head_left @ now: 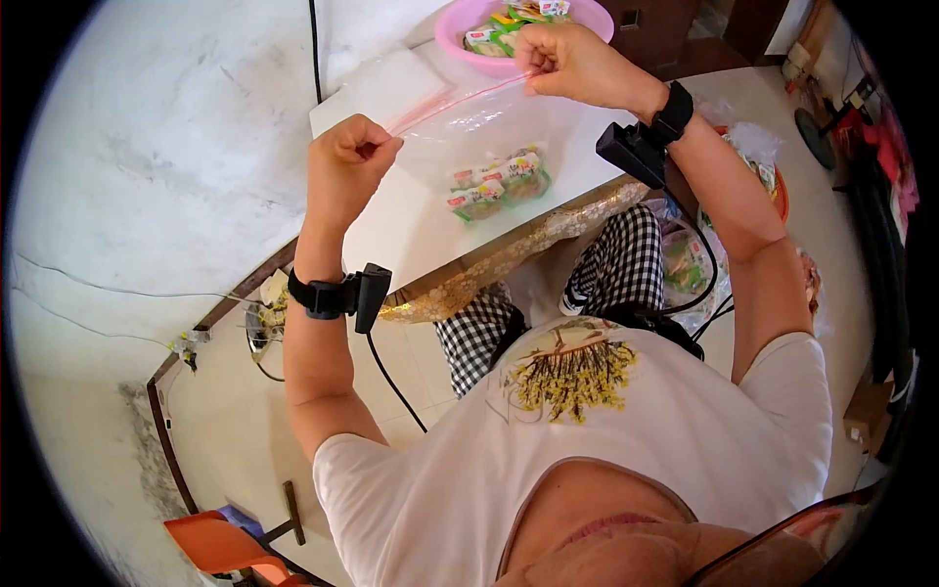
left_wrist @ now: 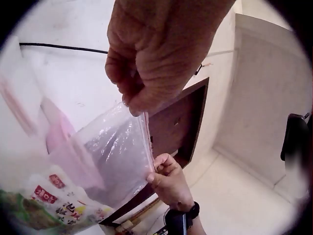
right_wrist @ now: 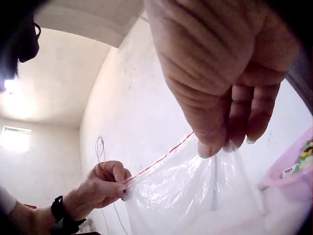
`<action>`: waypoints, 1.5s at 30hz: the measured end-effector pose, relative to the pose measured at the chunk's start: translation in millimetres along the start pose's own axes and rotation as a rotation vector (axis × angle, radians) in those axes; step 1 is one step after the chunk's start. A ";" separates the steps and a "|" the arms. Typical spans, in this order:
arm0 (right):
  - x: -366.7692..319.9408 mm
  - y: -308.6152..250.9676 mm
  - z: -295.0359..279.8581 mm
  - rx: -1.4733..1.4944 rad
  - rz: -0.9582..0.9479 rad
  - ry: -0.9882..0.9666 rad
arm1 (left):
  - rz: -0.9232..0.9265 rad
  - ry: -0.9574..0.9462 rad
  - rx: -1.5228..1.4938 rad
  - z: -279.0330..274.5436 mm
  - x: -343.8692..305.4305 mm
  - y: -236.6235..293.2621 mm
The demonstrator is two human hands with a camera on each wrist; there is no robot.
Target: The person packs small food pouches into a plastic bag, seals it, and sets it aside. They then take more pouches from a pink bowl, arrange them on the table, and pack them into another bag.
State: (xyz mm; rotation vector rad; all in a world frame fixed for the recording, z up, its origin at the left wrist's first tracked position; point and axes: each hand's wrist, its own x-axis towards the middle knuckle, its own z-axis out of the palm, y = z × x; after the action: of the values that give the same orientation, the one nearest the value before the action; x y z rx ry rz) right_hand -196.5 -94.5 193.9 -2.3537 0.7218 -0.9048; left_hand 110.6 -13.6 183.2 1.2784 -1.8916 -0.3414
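A clear zip-lock bag (head_left: 479, 122) with a red line along its top edge is stretched between both hands above the table. My left hand (head_left: 347, 166) pinches one top corner between thumb and fingers. The other corner is pinched by my right hand (head_left: 577, 68), as the right wrist view also shows on the bag's plastic (right_wrist: 171, 196). Low in the bag are several small food packets (head_left: 501, 184), white and green with red labels. Close up in the left wrist view, the printed packets (left_wrist: 54, 200) show through the film.
A pink basin (head_left: 452, 49) of similar packets stands at the table's far side. The white tabletop (head_left: 411, 245) has a gold patterned cloth (head_left: 430, 305) along its near edge. A wall (head_left: 176, 147) rises at the left. Bagged goods (head_left: 685, 262) lie on the floor to the right.
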 end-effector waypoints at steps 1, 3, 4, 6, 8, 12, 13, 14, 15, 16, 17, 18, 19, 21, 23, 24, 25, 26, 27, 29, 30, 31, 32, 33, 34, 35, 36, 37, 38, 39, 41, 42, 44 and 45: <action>-2.1 0.8 2.3 0.034 0.023 0.010 | -0.014 0.002 -0.024 0.2 -0.4 0.1; -5.3 6.0 5.7 0.093 0.067 0.017 | -0.039 0.007 -0.071 0.4 -0.6 1.5; -7.5 11.6 7.3 0.119 0.092 0.013 | -0.044 0.008 -0.112 1.6 -0.6 2.8; -12.5 23.4 13.5 0.249 0.150 0.020 | -0.057 0.009 -0.193 5.0 -0.9 5.2; -16.8 32.4 20.3 0.453 0.211 0.044 | -0.053 0.006 -0.148 6.3 -1.3 -0.4; -25.5 31.2 28.1 0.700 0.367 0.117 | -0.027 -0.003 -0.140 8.9 -1.4 -12.0; -26.8 35.9 32.6 0.804 0.356 0.128 | -0.033 -0.018 -0.150 8.1 -1.0 -12.4; -27.7 38.4 35.1 0.908 0.344 0.139 | -0.040 -0.032 -0.159 7.3 -0.9 -12.9; -28.5 34.9 36.2 0.967 0.321 0.156 | -0.046 -0.047 -0.170 6.3 -0.8 -13.2; -29.7 29.6 38.9 1.026 0.299 0.173 | -0.065 -0.078 -0.169 3.8 -0.9 -13.6; -30.4 23.9 41.1 1.084 0.276 0.190 | -0.084 -0.108 -0.168 0.2 -1.5 -13.5; -31.2 18.7 42.3 1.080 0.273 0.203 | -0.104 -0.138 -0.168 -2.5 -1.6 -13.5; -32.5 13.7 43.5 1.076 0.270 0.215 | -0.102 -0.140 -0.190 -3.5 -1.4 -13.4; -31.5 12.6 46.7 1.056 0.274 0.246 | -0.099 -0.142 -0.235 -4.9 -1.1 -13.3; -29.9 16.9 53.4 1.023 0.287 0.284 | -0.104 -0.139 -0.235 1.1 0.5 -28.3; -28.7 18.7 57.0 1.047 0.303 0.292 | -0.106 -0.138 -0.235 2.8 2.6 -33.5; -27.9 20.3 61.0 1.072 0.319 0.301 | -0.133 -0.144 -0.232 2.2 4.3 -36.9; -27.4 20.4 64.3 1.098 0.336 0.309 | -0.159 -0.151 -0.228 1.5 5.3 -38.5; -26.5 17.1 65.8 1.088 0.355 0.320 | -0.187 -0.160 -0.225 1.7 6.1 -39.6; -24.7 7.4 67.1 1.067 0.393 0.345 | 0.002 -0.018 -0.012 5.5 8.5 -39.6; -24.4 5.0 67.7 1.058 0.403 0.354 | 0.097 0.053 0.094 8.4 9.6 -38.3; -24.1 3.2 68.2 1.049 0.412 0.365 | 0.178 0.142 0.207 10.0 11.3 -27.5; -23.6 2.4 69.0 1.042 0.423 0.376 | 0.259 0.229 0.320 11.9 13.9 -12.4; -23.0 2.3 70.1 1.050 0.420 0.380 | 0.338 0.314 0.431 16.5 16.5 3.4; -22.7 1.9 71.3 1.056 0.418 0.382 | 0.370 0.277 0.383 25.1 19.8 17.2; -23.2 1.6 72.3 1.061 0.415 0.383 | 0.401 0.242 0.334 36.7 23.8 31.4; -23.9 2.4 73.4 1.057 0.398 0.384 | 0.432 0.209 0.285 48.8 26.7 41.6; -23.6 4.3 74.3 1.051 0.379 0.383 | 0.419 0.163 0.283 61.9 29.2 48.9; -23.0 5.4 74.7 1.045 0.360 0.382 | 0.407 0.118 0.281 74.3 32.5 55.2; -22.6 4.1 75.3 1.046 0.358 0.395 | 0.396 0.073 0.278 80.4 36.6 57.5; -22.9 0.3 76.6 1.047 0.355 0.424 | 0.245 -0.065 0.127 85.8 46.2 52.4; -24.0 0.6 75.2 1.046 0.352 0.403 | 0.169 -0.136 0.051 87.8 49.3 50.8; -26.6 2.1 72.5 1.046 0.349 0.360 | 0.092 -0.184 0.036 84.0 53.0 49.8; -27.1 1.4 71.7 1.034 0.344 0.354 | 0.052 -0.207 0.031 80.8 54.3 48.8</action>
State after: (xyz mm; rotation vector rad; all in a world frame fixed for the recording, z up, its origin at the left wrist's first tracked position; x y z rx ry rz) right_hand -162.8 -59.2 134.7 -1.1462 0.5560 -1.1672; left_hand 10.2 -55.5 187.2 1.2515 -2.1077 -0.4332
